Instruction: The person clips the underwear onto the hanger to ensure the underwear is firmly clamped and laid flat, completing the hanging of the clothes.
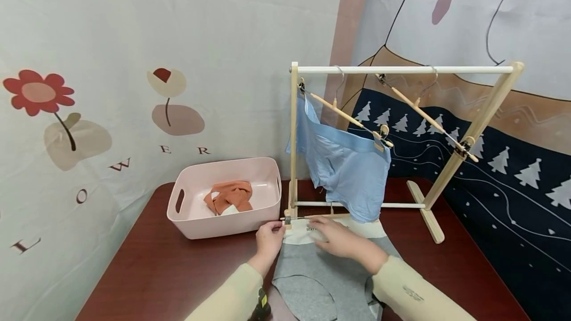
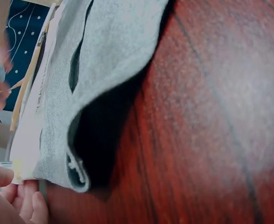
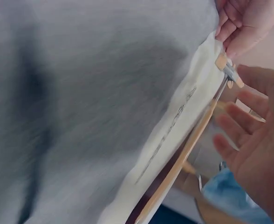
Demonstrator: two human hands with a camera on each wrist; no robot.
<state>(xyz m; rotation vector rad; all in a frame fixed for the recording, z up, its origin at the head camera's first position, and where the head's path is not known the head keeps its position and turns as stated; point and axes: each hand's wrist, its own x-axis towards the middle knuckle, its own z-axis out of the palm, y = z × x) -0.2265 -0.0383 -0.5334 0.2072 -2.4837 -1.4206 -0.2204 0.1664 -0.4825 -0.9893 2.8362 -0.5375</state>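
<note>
1. Shorts [image 1: 330, 261] of grey cloth lie on the dark red table [image 1: 147, 261] in the head view, in front of the rack [image 1: 401, 70]. Their long axis runs away from the person: the white waistband [image 1: 296, 236] points to the rack and the legs point back, cut off by the lower edge.
2. Same view: the left hand [image 1: 269, 242] pinches the left end of the waistband, beside a clip [image 1: 287, 221] of the wooden hanger [image 1: 341, 215]. The right hand [image 1: 341, 239] is over the waistband, loosely spread and gripping nothing, and covers part of the lettering. The blue shorts [image 1: 348, 162] on the rack hide the waistband's far right end; the right sleeve [image 1: 415, 286] covers part of the grey cloth.
3. Left wrist view: the waistband runs steeply upward along the left side, with a dark opening below the cloth's near edge. The left hand, cut off at lower left, grips the waistband's corner; the right hand is blurred and cropped.
4. Right wrist view: waistband and hanger bar slant together from lower left to upper right. The right hand's fingers are spread near the clip; whether they touch it is unclear. The lettering is unreadable, and a dark band at left is too blurred to identify.
</note>
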